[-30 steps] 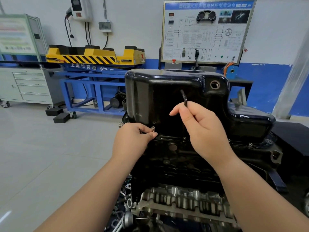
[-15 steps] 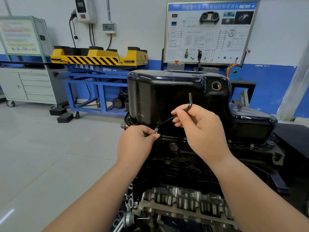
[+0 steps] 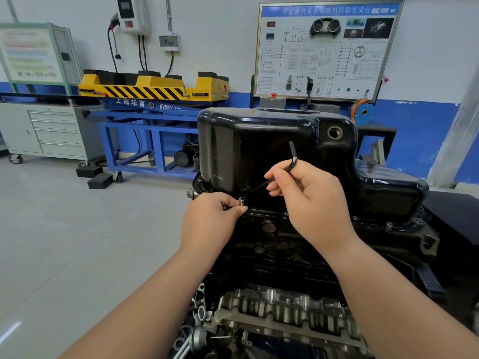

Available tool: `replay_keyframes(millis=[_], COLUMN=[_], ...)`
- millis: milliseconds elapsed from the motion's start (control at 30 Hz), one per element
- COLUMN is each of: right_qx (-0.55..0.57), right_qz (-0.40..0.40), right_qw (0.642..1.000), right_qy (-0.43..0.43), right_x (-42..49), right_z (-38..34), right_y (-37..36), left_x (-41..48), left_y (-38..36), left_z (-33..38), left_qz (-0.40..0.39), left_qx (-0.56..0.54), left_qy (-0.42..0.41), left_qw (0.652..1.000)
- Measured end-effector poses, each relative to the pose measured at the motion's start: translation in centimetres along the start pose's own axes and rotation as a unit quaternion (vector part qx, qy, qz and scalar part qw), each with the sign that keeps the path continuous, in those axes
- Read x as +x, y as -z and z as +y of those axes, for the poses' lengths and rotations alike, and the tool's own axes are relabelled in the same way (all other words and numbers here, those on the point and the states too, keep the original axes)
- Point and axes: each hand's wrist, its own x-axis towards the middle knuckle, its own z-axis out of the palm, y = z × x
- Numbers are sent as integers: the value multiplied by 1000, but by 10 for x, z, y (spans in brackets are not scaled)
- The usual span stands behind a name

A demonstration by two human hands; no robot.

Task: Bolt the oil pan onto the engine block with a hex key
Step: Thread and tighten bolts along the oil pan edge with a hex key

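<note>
The glossy black oil pan (image 3: 259, 141) sits upside down on the dark engine block (image 3: 280, 252). My left hand (image 3: 210, 224) pinches a small silver bolt (image 3: 242, 200) at the pan's front flange. My right hand (image 3: 313, 200) pinches a black L-shaped hex key (image 3: 278, 177) near its bend. The key's long arm slants down left and its tip meets the bolt head. The short arm points up in front of the pan. Another bolt (image 3: 286, 215) sits in the flange to the right.
A blue lift table with a yellow striped top (image 3: 153, 90) stands behind on the left, beside a grey drawer cabinet (image 3: 51, 130). A wiring training board (image 3: 326, 47) hangs behind the pan. Grey floor (image 3: 64, 242) lies to the left. Valve gear (image 3: 285, 312) shows below.
My right hand has swung the hex key from upright to slanting, bringing its long tip down to the bolt that my left hand holds. The view has shifted slightly.
</note>
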Motion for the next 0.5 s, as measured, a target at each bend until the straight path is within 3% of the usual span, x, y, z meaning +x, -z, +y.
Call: replay_keyframes(millis=[500], right_qx=[-101], right_qz=[-119], right_qw=[988], right_qy=[7], right_x=[37], right_z=[-21], right_y=[-3], left_x=[15], left_y=[10], left_z=[7], left_qz=[-65], left_qx=[44], left_qy=[10], left_qw=[997])
